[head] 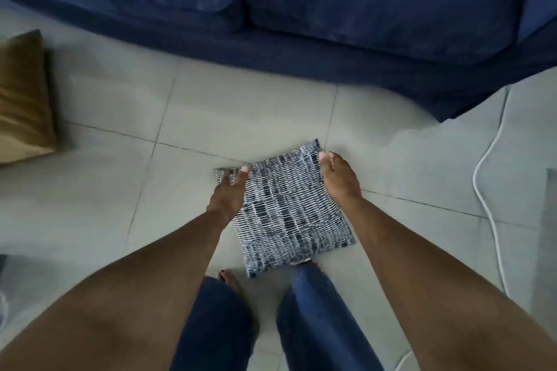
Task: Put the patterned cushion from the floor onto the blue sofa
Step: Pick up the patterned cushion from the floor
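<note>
A square cushion (283,211) with a dark blue and white woven pattern lies on the pale tiled floor, just in front of my feet. My left hand (229,193) grips its far left edge, thumb on top. On the far right edge my right hand (339,176) is clasped, fingers curled around the corner. Whether the cushion has left the floor I cannot tell. The blue sofa (361,9) with two seat cushions fills the top of the view, a short way beyond the cushion.
A mustard-brown cushion (24,99) lies on the floor at the left edge. A white cable (488,205) snakes over the tiles at the right. My legs in blue jeans (313,319) and a bare foot stand below the patterned cushion.
</note>
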Demonstrator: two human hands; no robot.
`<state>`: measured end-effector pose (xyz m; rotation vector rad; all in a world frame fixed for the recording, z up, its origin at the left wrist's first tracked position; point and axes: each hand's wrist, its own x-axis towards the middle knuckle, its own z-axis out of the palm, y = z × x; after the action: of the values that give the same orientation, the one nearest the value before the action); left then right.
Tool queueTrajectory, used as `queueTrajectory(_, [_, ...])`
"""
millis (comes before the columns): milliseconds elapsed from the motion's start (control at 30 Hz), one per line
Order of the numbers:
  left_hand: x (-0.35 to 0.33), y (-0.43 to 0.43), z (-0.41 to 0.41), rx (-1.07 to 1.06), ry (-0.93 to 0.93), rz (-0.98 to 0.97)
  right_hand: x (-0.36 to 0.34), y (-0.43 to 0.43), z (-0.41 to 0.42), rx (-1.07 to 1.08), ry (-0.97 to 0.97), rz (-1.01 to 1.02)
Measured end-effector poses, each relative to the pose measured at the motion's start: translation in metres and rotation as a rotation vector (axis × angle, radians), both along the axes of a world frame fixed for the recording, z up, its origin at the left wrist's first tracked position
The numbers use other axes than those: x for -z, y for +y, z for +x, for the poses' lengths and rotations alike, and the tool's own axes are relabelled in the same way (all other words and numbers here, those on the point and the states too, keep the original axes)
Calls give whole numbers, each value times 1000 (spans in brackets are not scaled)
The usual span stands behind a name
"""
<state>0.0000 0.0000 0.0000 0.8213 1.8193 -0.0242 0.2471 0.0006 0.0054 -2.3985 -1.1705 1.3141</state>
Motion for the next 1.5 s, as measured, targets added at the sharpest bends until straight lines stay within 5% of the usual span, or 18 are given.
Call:
queueTrajectory(300, [184,-30,-10,-262,-32,-102,184,-19,14,73,-68,-176])
queueTrajectory(633, [224,-33,-4,-373,-107,-84,234,-20,8,14,-35,-238])
queueTrajectory(933, [71,5,2,-347,-93,118,80,10,5,54,-48,-53])
queueTrajectory(1500, [-388,94,40,-229,-248,399,-379,38,48,121,23,248])
